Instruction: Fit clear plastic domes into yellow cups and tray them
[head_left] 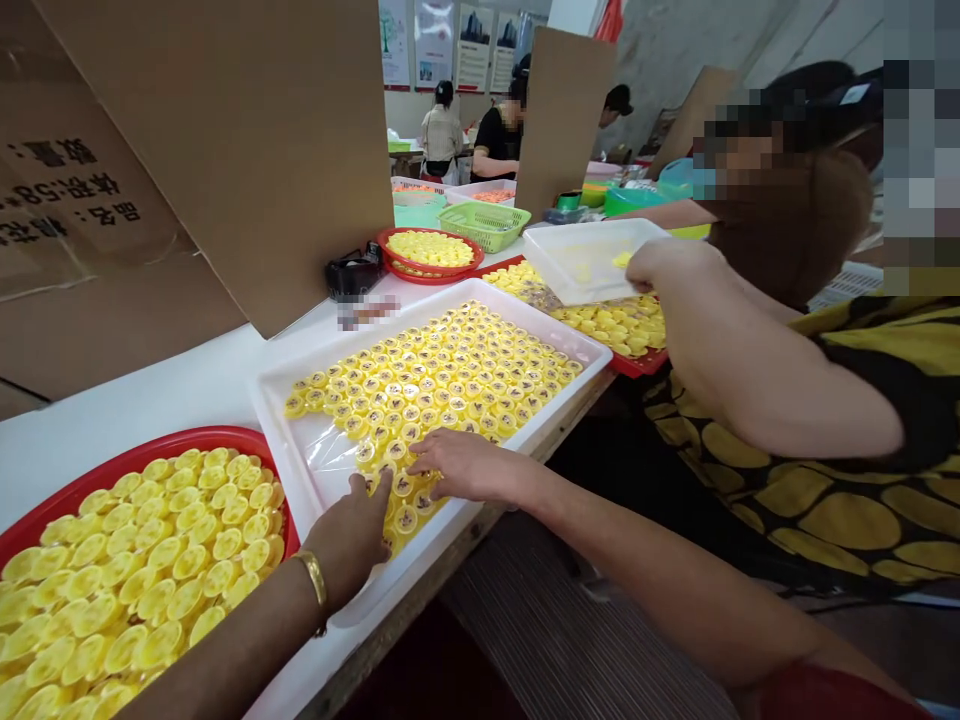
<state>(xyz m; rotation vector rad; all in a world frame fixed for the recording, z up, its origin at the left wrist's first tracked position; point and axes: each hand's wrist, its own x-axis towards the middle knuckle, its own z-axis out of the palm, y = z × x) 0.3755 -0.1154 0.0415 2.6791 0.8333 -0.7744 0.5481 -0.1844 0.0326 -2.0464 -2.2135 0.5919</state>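
A white rectangular tray [559, 395] stands in front of me, filled with rows of small round yellow pieces [450, 390] that have dark printed centres. My left hand [349, 540], with a gold bracelet [313, 580] on its wrist, reaches over the tray's near left part. Its fingers are stretched out and touch the nearest pieces. Just right of it my right hand [469, 465] lies palm down, fingers apart, over pieces at the tray's near edge. I see nothing held in either hand. Clear plastic film [334, 455] shows on the tray's floor at the left.
A red round tray [247, 438] of plain yellow pieces stands at the left. Behind are another red tray [386, 245], a green basket [487, 225] and cardboard panels [300, 130]. At right, a co-worker's hand [660, 262] holds a white shallow bin [596, 265] over more yellow pieces.
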